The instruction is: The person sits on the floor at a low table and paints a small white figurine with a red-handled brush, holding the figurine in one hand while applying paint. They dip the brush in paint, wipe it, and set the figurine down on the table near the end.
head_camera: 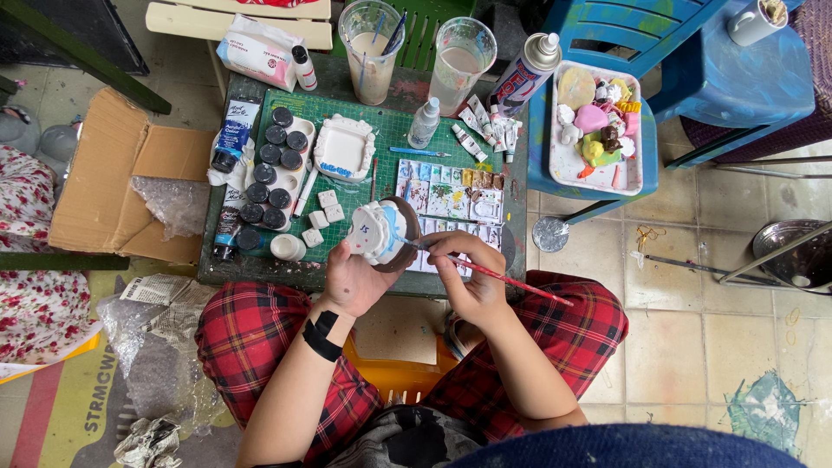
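– Tiled floor all round, and a low counter (260, 276) at the centre of the frame with a green cutting mat (390, 130) over it. Why the mat?

– It looks like a guard for the top: gridded, matt, wipeable. Everything wet sits on it or just beside it.

– What does the left hand (351, 282) have?

– A small white ceramic piece (374, 232) with blue marks, lumpy and unglazed by the look of it. The fingers are wrapped round its underside, tilting the face up toward the person, just above the near edge of the counter.

– And the right hand (472, 277)?

– Its fingers pinch a thin red-handled brush (503, 279) pen-fashion, the handle trailing to the right over the red tartan knee, the tip touching the piece. That grip suits fine strokes.

– Paint within reach?

– Yes, a flat white palette (451, 199) of little wells lies just beyond the brush, and two clear cups of cloudy water (373, 52) stand at the top. Round black-lidded pots (273, 173) line up at the left of the mat, near a second white moulded piece (345, 149)

– The right side?

– A blue plastic chair bears a white tray (563, 169) of small painted figures, kept well apart from the wet work
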